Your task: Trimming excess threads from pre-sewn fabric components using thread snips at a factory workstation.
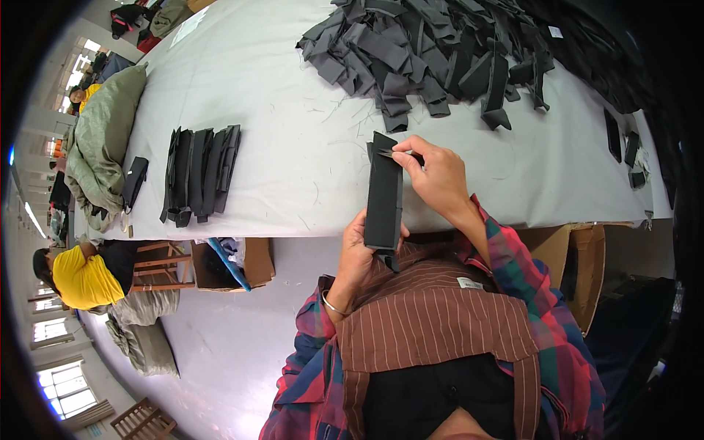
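Observation:
My left hand [355, 251] is closed round the lower end of a dark grey folded fabric strip [383, 202], held upright at the table's near edge. Over the strip's upper end, my right hand [440, 174] pinches a small pointed metal tool [386, 153]; its tip meets the cloth. Whether it is tweezers or thread snips I cannot tell. To the left lies a row of similar folded strips [199, 174], side by side. A large loose heap of dark grey strips [411, 51] covers the far part of the table.
The white-covered table [279, 95] carries loose threads. Black cloth [587, 44] lies at the far right, a green sack [106, 139] at the left edge. Cardboard boxes [258, 262] stand below the table. A person in yellow [84, 277] sits at the left.

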The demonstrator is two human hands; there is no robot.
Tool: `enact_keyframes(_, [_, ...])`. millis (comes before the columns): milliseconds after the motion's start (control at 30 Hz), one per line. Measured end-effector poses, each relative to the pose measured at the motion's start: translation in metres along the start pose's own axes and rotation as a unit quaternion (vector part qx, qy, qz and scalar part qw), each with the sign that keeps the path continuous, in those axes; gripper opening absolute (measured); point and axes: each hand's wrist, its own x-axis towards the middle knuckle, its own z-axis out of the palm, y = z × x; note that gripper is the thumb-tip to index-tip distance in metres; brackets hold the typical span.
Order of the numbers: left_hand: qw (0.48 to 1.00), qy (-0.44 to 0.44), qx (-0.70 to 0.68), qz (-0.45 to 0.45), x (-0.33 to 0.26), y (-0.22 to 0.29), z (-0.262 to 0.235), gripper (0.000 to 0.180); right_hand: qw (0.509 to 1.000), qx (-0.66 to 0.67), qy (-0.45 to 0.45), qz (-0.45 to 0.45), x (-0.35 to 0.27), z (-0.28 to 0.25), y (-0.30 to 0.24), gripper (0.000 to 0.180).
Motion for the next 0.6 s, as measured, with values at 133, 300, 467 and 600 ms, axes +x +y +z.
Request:
enact_keyframes(133, [1.0, -0.004, -0.014, 0.004, 0.0, -0.001, 0.0, 0.02, 1.0, 0.01, 0.02, -0.015, 0.001, 0.003, 0.0, 0.014])
enact_keyframes(300, [1.0, 0.003, -0.001, 0.0, 0.0, 0.001, 0.003, 0.017, 0.999, -0.006, 0.028, -0.046, 0.0, 0.001, 0.0, 0.013])
enact_keyframes(467, [1.0, 0.024, 0.001, -0.002, 0.002, 0.008, -0.002, 0.013, 0.991, 0.125, 0.045, 0.035, 0.007, -0.004, 0.007, 0.013])
enact_keyframes(600, [0.998, 0.032, -0.056, 0.006, 0.01, 0.022, -0.005, 0.011, 0.97, 0.242, -0.039, 0.009, -0.005, -0.021, -0.006, 0.026])
